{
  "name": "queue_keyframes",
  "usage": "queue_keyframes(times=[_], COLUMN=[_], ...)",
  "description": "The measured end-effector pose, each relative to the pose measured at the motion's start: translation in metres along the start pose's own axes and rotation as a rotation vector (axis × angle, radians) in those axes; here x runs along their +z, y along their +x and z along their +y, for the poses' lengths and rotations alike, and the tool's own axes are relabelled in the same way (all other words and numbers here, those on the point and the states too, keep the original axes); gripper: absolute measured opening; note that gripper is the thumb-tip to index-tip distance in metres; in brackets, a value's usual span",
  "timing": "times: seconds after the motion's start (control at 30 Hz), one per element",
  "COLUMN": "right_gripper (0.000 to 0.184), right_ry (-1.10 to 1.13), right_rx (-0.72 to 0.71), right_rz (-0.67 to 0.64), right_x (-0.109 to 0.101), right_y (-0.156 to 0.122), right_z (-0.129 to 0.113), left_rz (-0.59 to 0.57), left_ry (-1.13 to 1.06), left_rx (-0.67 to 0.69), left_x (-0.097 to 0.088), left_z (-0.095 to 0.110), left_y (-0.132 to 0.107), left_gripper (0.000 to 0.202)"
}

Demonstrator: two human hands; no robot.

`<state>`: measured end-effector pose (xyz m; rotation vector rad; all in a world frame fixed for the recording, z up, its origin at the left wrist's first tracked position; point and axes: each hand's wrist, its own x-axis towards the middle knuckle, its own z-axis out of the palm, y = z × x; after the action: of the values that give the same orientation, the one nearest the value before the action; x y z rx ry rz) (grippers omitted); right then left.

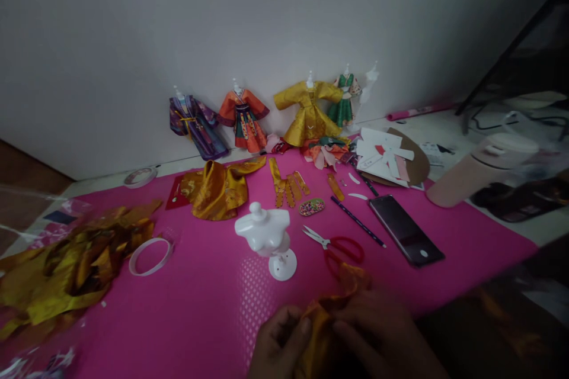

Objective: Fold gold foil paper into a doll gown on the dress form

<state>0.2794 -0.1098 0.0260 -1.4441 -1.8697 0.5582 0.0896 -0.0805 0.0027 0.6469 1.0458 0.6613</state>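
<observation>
At the bottom edge, my left hand (280,343) and my right hand (377,337) both pinch a folded piece of gold-orange paper (322,323), fingers closed on it. Just beyond them stands a small white mannequin bust (265,235) on a round base. Red-handled scissors (335,247) lie right of the bust, close to my right hand. A folded gold paper robe (220,188) lies flat behind the bust on the pink mat (200,302).
Several dressed paper-costume dolls (309,109) lean on the wall at the back. A heap of gold paper scraps (62,266) and a tape ring (150,256) sit left. A phone (405,228), a pencil (355,220), white paper cutouts (382,157) and a beige cup (482,172) are right.
</observation>
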Motion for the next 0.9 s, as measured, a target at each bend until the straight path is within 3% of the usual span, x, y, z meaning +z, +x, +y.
queue_keyframes(times=[0.23, 0.47, 0.67, 0.9], right_gripper=[0.032, 0.012, 0.026, 0.015], right_ry=[0.045, 0.018, -0.016, -0.010], right_rx=[0.048, 0.003, 0.007, 0.002], right_rz=[-0.024, 0.046, 0.013, 0.058], right_x=[-0.010, -0.001, -0.002, -0.005], right_y=[0.000, -0.002, 0.001, 0.002], right_z=[-0.002, 0.003, -0.001, -0.002], left_rz=[0.035, 0.017, 0.003, 0.017], left_ry=[-0.160, -0.161, -0.138, -0.135], left_rx=[-0.114, -0.116, -0.129, -0.085], left_x=[0.000, 0.000, -0.004, 0.002], left_z=[0.006, 0.006, 0.003, 0.003], left_y=[0.000, 0.001, 0.003, -0.001], left_gripper=[0.036, 0.035, 0.037, 0.035])
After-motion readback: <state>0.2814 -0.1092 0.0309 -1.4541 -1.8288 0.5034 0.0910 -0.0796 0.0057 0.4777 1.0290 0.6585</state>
